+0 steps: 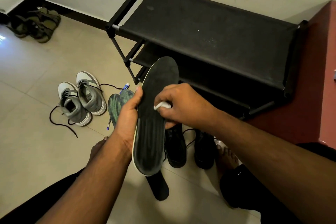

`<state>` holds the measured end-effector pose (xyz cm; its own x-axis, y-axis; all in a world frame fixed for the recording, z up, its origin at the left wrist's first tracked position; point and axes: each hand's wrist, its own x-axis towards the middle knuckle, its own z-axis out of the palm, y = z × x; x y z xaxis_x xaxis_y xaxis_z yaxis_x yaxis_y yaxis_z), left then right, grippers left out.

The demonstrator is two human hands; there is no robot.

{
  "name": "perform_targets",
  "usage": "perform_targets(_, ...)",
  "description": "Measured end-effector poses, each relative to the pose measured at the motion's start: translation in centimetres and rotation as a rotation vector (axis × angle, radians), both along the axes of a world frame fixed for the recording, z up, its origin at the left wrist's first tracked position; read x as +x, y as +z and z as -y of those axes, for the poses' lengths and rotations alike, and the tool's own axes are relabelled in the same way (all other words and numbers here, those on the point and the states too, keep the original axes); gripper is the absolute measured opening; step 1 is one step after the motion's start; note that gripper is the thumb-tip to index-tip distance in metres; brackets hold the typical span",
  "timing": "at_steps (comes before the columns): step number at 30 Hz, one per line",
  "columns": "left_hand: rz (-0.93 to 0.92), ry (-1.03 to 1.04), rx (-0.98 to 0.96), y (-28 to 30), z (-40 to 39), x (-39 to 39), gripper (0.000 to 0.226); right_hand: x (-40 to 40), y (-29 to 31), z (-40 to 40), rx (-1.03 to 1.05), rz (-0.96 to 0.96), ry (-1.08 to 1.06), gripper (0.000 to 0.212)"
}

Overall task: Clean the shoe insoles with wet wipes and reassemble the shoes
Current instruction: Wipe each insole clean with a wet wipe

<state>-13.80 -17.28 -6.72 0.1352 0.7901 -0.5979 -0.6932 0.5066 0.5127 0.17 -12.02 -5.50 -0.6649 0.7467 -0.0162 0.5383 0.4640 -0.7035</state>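
Nearest, our left hand (127, 114) grips the insole's (154, 120) left edge, fingers curled round it, holding it above the floor (36, 96). Our right hand (180, 103) pinches a wipe (162, 105) against its middle. Pressing hard could bend the insole or twist it loose. The far toe looks unwiped.

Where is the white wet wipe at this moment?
In the head view, the wet wipe is pinched in the right hand, pressed on the black insole that the left hand holds.
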Motion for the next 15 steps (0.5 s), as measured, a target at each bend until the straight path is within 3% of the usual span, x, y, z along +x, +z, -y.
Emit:
perform_targets(3, 0.016, -0.002, -0.009, -0.2, 0.2, -0.4, 0.06, -0.4, 0.0, 0.5, -0.017, 0.029, 0.076, 0.012)
perform_targets(10, 0.034, -0.11, -0.001, 0.1, 0.3, -0.1, 0.044, 0.9, -0.6, -2.0, 0.088, 0.03, -0.198, 0.011)
perform_targets(15, 0.027, -0.076, -0.047, 0.3, 0.0, -0.7, 0.047, 1.0, 1.0, -1.6, -0.159, 0.089, 0.028, 0.008)
